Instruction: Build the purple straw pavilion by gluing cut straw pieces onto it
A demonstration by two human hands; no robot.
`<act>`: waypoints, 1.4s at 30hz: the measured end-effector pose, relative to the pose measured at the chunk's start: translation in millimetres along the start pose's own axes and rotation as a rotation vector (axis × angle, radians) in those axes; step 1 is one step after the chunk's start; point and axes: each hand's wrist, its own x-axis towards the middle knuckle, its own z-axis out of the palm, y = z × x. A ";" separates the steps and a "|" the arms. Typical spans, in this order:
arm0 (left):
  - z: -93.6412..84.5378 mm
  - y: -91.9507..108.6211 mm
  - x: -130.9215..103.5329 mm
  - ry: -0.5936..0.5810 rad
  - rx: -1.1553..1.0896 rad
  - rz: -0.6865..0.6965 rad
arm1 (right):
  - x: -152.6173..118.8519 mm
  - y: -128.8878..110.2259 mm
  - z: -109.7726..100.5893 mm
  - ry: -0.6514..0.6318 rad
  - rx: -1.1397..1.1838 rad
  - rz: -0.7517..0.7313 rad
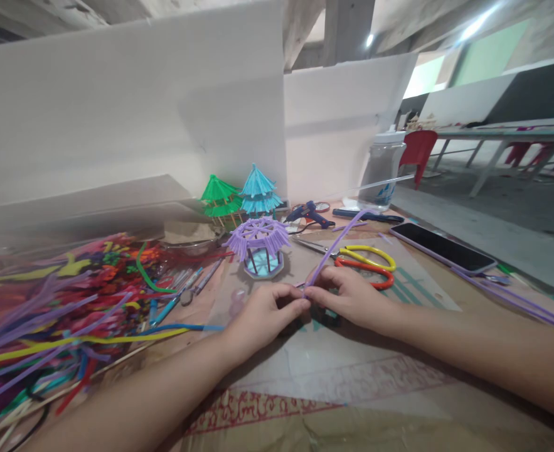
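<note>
Left hand (pixel 270 307) and right hand (pixel 357 298) are pinching a thin purple fuzzy pipe cleaner (pixel 326 253) above the translucent plastic sheet (pixel 324 370); tbh, keep fingertips close, grip light. Squeezing hard could flatten the fuzz.

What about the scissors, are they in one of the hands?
No, the scissors lie beyond the right hand, whose fingers are holding a purple strip.

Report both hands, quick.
Left hand: closed, fingertips pinching the long, thin, fuzzy purple stem.
Right hand: closed, fingertips pinching it too.
</note>
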 end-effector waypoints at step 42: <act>-2.0 -0.7 2.0 0.003 -0.013 -0.013 | 0.7 6.5 1.7 -0.013 0.133 -0.048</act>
